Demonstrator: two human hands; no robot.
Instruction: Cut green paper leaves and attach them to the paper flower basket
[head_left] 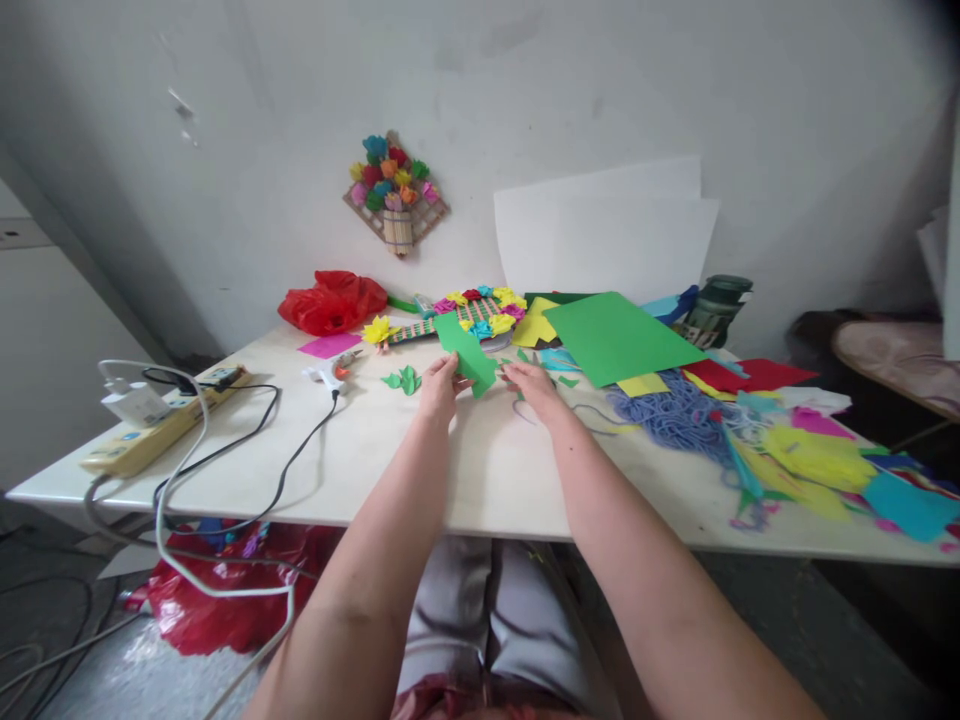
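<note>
My left hand (441, 388) is closed on a strip of green paper (466, 352), thumb on top, holding it tilted above the table. Just right of the strip's lower end, my right hand (529, 385) has its fingers drawn together; what they hold, if anything, is too small to make out. Cut green paper leaves (405, 380) lie in a small pile left of my left hand. A few green scraps (568, 382) lie near my right hand. Behind the strip rests a woven piece with paper flowers (480, 312) in yellow, pink, red and blue.
A glue gun (328, 376) and a power strip (165, 425) with cords lie at left. A red plastic bag (332, 302) sits behind. To the right are a green sheet (624, 338), tangled blue-grey yarn (675, 412), coloured paper scraps (817, 455) and a dark bottle (716, 310).
</note>
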